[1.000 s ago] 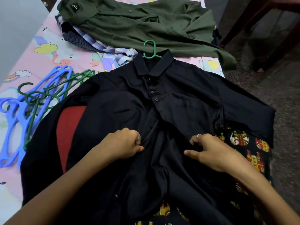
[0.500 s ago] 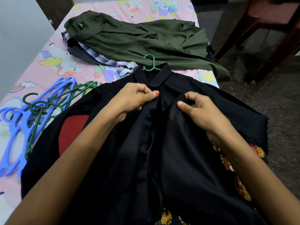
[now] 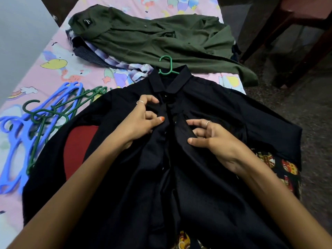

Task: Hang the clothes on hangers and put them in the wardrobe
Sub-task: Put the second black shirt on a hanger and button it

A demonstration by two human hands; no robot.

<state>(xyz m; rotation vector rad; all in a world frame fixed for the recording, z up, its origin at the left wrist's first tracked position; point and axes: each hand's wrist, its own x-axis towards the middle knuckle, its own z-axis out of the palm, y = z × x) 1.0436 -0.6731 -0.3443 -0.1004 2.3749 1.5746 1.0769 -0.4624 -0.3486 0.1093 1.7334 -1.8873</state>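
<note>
The black shirt [image 3: 206,108] lies front-up across the near end of the bed [image 3: 53,74], its collar pointing away, with the hook of a green hanger [image 3: 168,66] sticking out past the collar onto the olive shirt [image 3: 152,38] spread further up the bed, and a tangle of blue and green hangers [image 3: 37,121] lying on the pink sheet to its left. The left hand [image 3: 142,119] pinches the left edge of the shirt's front opening just below the collar, and the right hand [image 3: 215,139] grips the right edge close beside it.
</note>
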